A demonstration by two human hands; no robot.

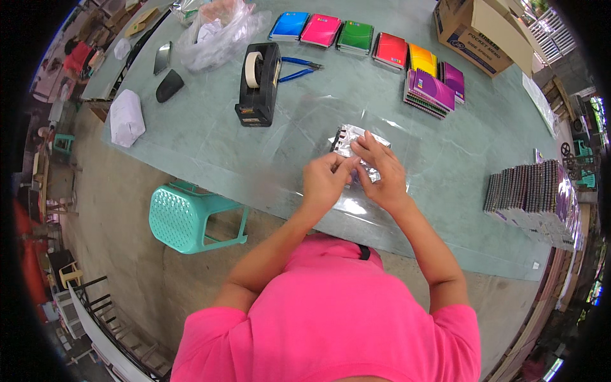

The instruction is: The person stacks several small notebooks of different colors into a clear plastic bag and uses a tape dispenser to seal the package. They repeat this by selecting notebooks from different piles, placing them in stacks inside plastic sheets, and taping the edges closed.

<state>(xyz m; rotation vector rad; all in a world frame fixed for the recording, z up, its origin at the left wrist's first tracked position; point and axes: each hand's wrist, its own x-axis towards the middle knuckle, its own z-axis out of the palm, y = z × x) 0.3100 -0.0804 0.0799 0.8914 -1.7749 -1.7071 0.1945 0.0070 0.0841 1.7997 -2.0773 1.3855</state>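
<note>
Just in front of me on the table lies a small spiral-bound notebook pack (347, 137), covered in shiny see-through plastic film (354, 205). Glare and my fingers hide much of its top. My left hand (323, 181) is at the pack's near left side, its thumb and fingers pinched together on the film's edge. Across the pack's right part rests my right hand (386, 175), fingers stretched out over the wrap and thumb pointing toward the left hand. Beyond the pack, more of the film spreads flat on the tabletop.
A black tape dispenser (259, 86) and blue-handled pliers (299, 69) sit beyond my left hand. Coloured notebooks (355, 37) line the far side, near a stack of purple ones (429, 94). A cardboard box (477, 35), wrapped notebook stacks (531, 197) and a green stool (181, 219) surround the workspace.
</note>
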